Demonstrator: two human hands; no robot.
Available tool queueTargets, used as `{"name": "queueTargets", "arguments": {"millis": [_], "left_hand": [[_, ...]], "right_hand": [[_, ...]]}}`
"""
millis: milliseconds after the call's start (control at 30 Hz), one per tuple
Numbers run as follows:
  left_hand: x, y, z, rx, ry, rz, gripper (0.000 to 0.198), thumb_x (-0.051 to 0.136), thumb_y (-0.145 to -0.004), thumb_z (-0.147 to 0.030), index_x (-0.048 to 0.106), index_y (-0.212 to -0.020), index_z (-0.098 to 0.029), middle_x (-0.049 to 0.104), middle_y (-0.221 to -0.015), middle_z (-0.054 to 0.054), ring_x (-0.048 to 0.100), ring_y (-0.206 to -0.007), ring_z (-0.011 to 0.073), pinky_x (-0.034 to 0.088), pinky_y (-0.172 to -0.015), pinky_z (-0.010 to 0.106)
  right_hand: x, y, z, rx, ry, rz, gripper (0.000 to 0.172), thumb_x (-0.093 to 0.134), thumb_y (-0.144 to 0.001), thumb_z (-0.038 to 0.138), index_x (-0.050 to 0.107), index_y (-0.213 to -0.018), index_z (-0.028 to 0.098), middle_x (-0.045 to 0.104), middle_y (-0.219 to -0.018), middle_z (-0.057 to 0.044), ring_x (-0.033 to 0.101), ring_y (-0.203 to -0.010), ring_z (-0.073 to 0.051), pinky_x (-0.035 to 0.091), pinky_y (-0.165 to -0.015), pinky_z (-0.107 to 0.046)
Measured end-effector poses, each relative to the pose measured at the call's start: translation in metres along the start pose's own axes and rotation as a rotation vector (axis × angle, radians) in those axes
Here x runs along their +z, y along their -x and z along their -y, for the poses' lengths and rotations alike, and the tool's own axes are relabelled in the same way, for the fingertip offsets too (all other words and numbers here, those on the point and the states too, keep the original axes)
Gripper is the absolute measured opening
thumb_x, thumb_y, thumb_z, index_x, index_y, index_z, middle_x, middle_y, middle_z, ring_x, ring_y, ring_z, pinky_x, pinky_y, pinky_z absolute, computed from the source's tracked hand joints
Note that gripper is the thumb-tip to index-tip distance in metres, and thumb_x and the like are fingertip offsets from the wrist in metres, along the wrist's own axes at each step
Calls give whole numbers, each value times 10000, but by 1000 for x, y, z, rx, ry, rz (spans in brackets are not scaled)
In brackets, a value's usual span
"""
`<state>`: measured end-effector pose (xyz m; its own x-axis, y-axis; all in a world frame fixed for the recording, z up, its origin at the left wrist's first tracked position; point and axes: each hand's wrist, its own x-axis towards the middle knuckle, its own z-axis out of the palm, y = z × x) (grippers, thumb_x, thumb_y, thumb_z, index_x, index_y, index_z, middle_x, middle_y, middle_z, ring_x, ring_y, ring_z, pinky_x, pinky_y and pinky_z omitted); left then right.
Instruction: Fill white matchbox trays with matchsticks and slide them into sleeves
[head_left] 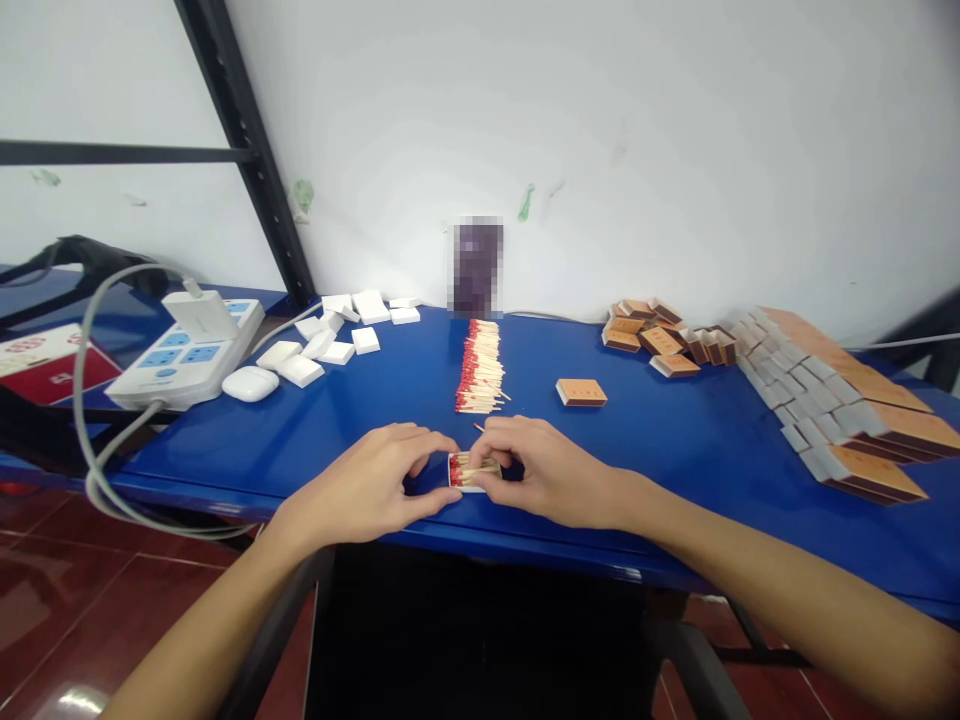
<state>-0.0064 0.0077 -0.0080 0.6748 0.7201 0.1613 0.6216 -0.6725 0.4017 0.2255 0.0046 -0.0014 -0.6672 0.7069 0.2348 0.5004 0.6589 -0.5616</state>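
Observation:
A small white matchbox tray [451,482] lies near the table's front edge with red-headed matches [463,464] in it. My left hand [379,482] grips the tray's left end between thumb and forefinger. Over its right part, my right hand [544,470] is closed in a pinch, with matchsticks at its fingertips; how many it holds is hidden. A loose match [478,428] shows just behind the right knuckles. Beyond the hands, a long row of matches [481,368] is stacked with the red heads to the left. An orange matchbox sleeve [581,392] lies to the right of that row.
White trays [301,371] are scattered at the back left, beside a white earbud case [250,384] and a power strip [187,350] with a looping cable. Orange sleeves [661,341] are heaped at the back right. Stacked matchboxes [877,430] stand at the far right of the blue table [360,405].

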Motion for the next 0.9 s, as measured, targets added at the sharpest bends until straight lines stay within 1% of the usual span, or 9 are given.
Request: {"name": "queueTargets", "arguments": {"millis": [167, 267, 367, 433, 500, 567, 667, 767, 900], "left_hand": [[0, 0, 1, 1, 2, 2, 367, 597, -898, -499, 633, -1170, -255, 556, -763, -17, 544, -723, 167, 412, -679, 286], [0, 0, 1, -6, 8, 4, 369, 603, -893, -505, 633, -1153, -245, 549, -760, -20, 544, -722, 165, 415, -683, 287], [-1, 0, 0, -8, 15, 0, 351, 586, -902, -504, 643, -1130, -243, 536, -743, -24, 540, -705, 157, 411, -672, 284], [-2, 0, -1, -4, 17, -4, 317, 557, -923, -489, 653, -1096, -241, 531, -739, -24, 535, -699, 153, 408, -666, 283], [-2, 0, -2, -7, 18, -10, 292, 535, -938, -478, 654, -1058, -240, 533, -762, -19, 535, -720, 154, 410, -669, 286], [-2, 0, -2, -18, 19, -21, 281, 532, -942, -474, 643, -1044, -237, 548, -826, -8, 543, -775, 161, 423, -686, 290], [-1, 1, -2, -29, 20, -50, 290, 546, -936, -472, 626, -1072, -228, 566, -953, 14, 555, -869, 175, 453, -739, 299], [0, 1, 0, -10, 11, -67, 308, 579, -918, -459, 624, -1113, -225, 573, -1024, 27, 564, -926, 188, 471, -801, 311], [0, 1, 1, 36, -14, -56, 311, 612, -897, -447, 629, -1118, -229, 585, -1027, 33, 558, -956, 204, 472, -835, 329]], "right_hand": [[-1, 1, -1, 7, 40, -56, 109, 616, -884, 275, 647, -848, 177, 452, -648, 63, 438, -606, -84, 349, -674, -250], [-4, 2, -4, 25, 80, -113, 116, 580, -895, 264, 636, -846, 176, 385, -589, 88, 396, -539, -70, 342, -716, -274], [-9, 2, -10, 89, 96, -157, 93, 557, -870, 203, 617, -809, 169, 330, -513, 111, 333, -460, -57, 332, -660, -261], [-13, 2, -14, 121, 117, -145, 75, 552, -849, 187, 609, -804, 167, 336, -493, 109, 323, -440, -62, 306, -582, -243], [-16, 2, -18, 118, 164, -91, 57, 562, -828, 182, 607, -796, 170, 347, -505, 97, 327, -450, -71, 277, -535, -236], [-19, 2, -21, 92, 219, -31, 33, 592, -803, 185, 601, -774, 171, 382, -546, 78, 349, -491, -80, 271, -531, -235], [-20, 3, -24, 56, 263, 22, 57, 624, -789, 196, 590, -753, 168, 461, -630, 46, 396, -567, -93, 285, -557, -237], [-17, 1, -26, 35, 264, 18, 71, 594, -818, 176, 587, -748, 166, 496, -666, 32, 420, -601, -97, 302, -580, -236], [-13, -1, -29, 51, 278, -33, 72, 583, -836, 175, 581, -765, 168, 499, -682, 32, 421, -600, -96, 307, -586, -237]]}}
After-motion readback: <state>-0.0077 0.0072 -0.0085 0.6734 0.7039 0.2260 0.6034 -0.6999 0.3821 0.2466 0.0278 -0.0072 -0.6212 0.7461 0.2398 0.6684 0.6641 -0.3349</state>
